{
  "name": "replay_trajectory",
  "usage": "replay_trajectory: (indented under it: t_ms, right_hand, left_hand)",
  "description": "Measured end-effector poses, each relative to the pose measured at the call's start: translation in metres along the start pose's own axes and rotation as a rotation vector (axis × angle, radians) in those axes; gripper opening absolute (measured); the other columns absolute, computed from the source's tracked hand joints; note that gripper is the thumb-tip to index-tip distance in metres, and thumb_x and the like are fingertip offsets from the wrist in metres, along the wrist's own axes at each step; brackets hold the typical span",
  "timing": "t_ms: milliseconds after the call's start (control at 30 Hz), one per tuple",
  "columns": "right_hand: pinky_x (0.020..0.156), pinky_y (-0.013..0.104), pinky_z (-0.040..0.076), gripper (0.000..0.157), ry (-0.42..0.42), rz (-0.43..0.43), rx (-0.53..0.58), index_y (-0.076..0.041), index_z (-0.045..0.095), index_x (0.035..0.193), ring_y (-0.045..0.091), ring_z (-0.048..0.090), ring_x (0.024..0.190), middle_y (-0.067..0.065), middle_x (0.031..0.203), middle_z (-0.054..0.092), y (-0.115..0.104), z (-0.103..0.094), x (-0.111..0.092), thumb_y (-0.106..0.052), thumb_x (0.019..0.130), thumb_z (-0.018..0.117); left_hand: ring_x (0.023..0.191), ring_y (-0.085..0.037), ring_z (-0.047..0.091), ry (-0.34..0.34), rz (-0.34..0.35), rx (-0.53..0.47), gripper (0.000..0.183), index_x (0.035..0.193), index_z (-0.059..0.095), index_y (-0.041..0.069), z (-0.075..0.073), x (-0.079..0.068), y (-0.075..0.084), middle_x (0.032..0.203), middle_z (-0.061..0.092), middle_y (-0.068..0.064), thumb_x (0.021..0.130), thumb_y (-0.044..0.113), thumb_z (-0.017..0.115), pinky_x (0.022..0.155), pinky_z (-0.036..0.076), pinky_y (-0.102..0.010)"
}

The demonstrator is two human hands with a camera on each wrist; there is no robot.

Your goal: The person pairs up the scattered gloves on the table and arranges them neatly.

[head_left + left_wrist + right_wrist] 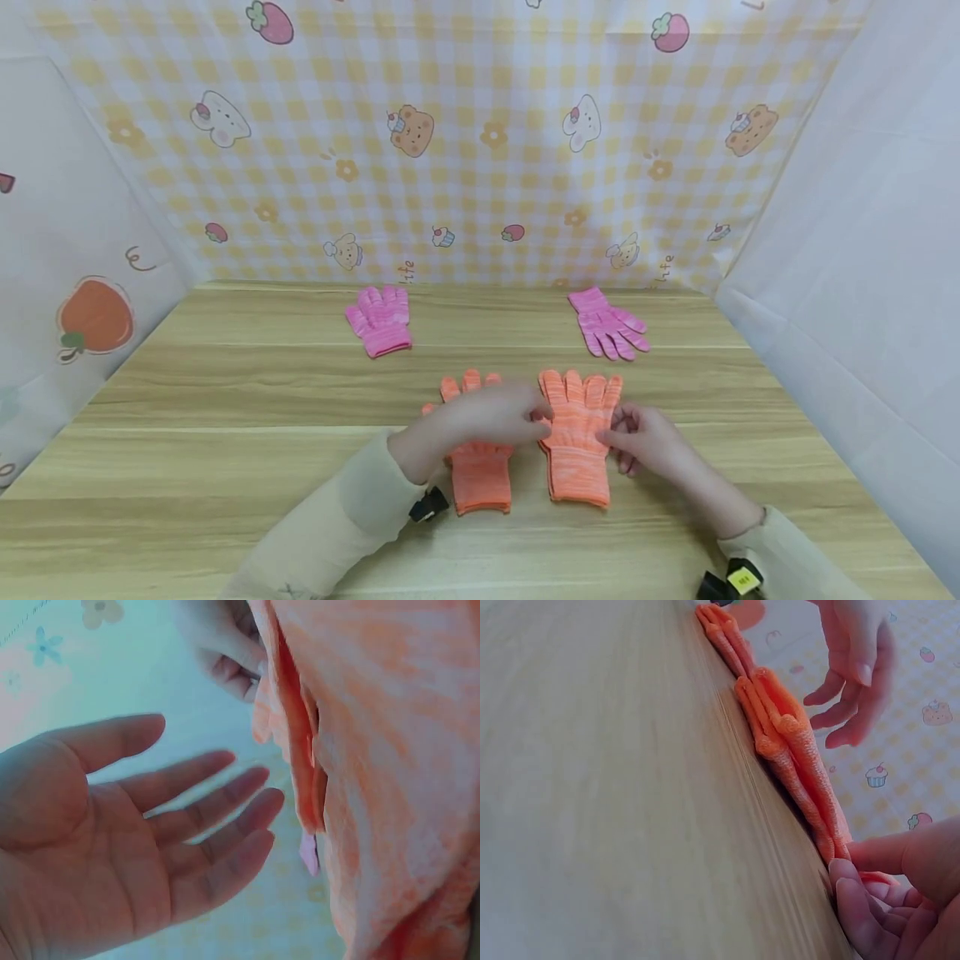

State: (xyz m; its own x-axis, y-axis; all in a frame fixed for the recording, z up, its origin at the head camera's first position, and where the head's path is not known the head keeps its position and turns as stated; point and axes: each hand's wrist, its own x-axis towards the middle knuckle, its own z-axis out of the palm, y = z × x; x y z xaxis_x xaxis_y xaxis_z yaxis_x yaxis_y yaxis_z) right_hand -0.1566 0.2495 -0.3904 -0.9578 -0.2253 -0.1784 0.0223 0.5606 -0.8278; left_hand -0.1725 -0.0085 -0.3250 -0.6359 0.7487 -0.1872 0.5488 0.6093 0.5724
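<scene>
Two orange knit gloves lie flat on the table, fingers toward the back. The right one (579,454) shows stacked layers at its cuff in the right wrist view. My right hand (651,440) pinches its right edge, thumb (881,853) on top and fingertips at the underside. Over the left orange glove (482,485) reaches my left hand (498,414), covering its middle. In the left wrist view the left hand (112,847) has its fingers spread and relaxed, holding nothing, with its fingertips near the right glove's left side.
Farther back on the wooden table (247,400) lie a pink glove (384,321) at left and another pink glove (606,325) at right. A yellow checked cloth (480,183) hangs behind the table, with white cloth (862,250) along the right side.
</scene>
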Motion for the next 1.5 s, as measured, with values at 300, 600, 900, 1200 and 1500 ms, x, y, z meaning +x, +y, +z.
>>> replay_trajectory:
  t_ms: [300, 600, 900, 1200, 1500]
  right_hand:
    - [0.039, 0.030, 0.047, 0.023, 0.029, -0.045, -0.056, -0.003, 0.054, 0.092, 0.019, 0.054, 0.045, 0.007, 0.064, 0.056, 0.005, -0.003, 0.005, -0.020, 0.089, 0.070]
    - [0.038, 0.031, 0.046, 0.024, 0.057, -0.063, -0.050, -0.002, 0.058, 0.093, 0.021, 0.054, 0.045, 0.007, 0.064, 0.056, 0.008, -0.006, 0.009, -0.024, 0.092, 0.066]
    - [0.040, 0.035, 0.049, 0.030, 0.130, -0.042, -0.027, 0.006, 0.055, 0.109, 0.020, 0.054, 0.044, 0.007, 0.065, 0.055, 0.011, -0.013, 0.018, -0.017, 0.092, 0.065]
    - [0.047, 0.030, 0.050, 0.031, 0.183, -0.205, -0.178, 0.000, 0.062, 0.120, 0.016, 0.056, 0.060, 0.012, 0.091, 0.062, 0.012, -0.019, 0.025, -0.013, 0.092, 0.065]
    - [0.062, 0.031, 0.046, 0.011, 0.171, -0.125, -0.376, -0.006, 0.066, 0.088, 0.015, 0.054, 0.072, 0.003, 0.082, 0.063, 0.002, -0.024, 0.040, -0.016, 0.088, 0.069]
  left_hand:
    - [0.129, -0.009, 0.041, -0.236, 0.196, 0.202, 0.034, 0.131, 0.059, 0.013, 0.012, -0.011, 0.010, 0.144, 0.045, 0.003, 0.098, 0.022, 0.055, 0.103, 0.034, -0.023]
    - [0.132, -0.006, 0.035, -0.335, 0.212, 0.177, 0.044, 0.136, 0.054, 0.012, 0.017, -0.016, 0.010, 0.146, 0.041, 0.006, 0.095, 0.026, 0.059, 0.105, 0.028, -0.019]
    - [0.134, -0.008, 0.033, -0.346, 0.185, 0.186, 0.050, 0.140, 0.051, 0.016, 0.020, -0.016, 0.010, 0.146, 0.040, 0.006, 0.093, 0.030, 0.062, 0.107, 0.028, -0.022]
    - [0.131, -0.009, 0.038, -0.299, 0.194, 0.261, 0.050, 0.136, 0.056, 0.020, 0.023, -0.017, 0.016, 0.143, 0.043, 0.006, 0.089, 0.035, 0.066, 0.105, 0.033, -0.027]
    - [0.129, -0.009, 0.040, -0.315, 0.203, 0.233, 0.049, 0.135, 0.057, 0.021, 0.024, -0.018, 0.019, 0.143, 0.043, 0.007, 0.088, 0.033, 0.067, 0.103, 0.035, -0.027]
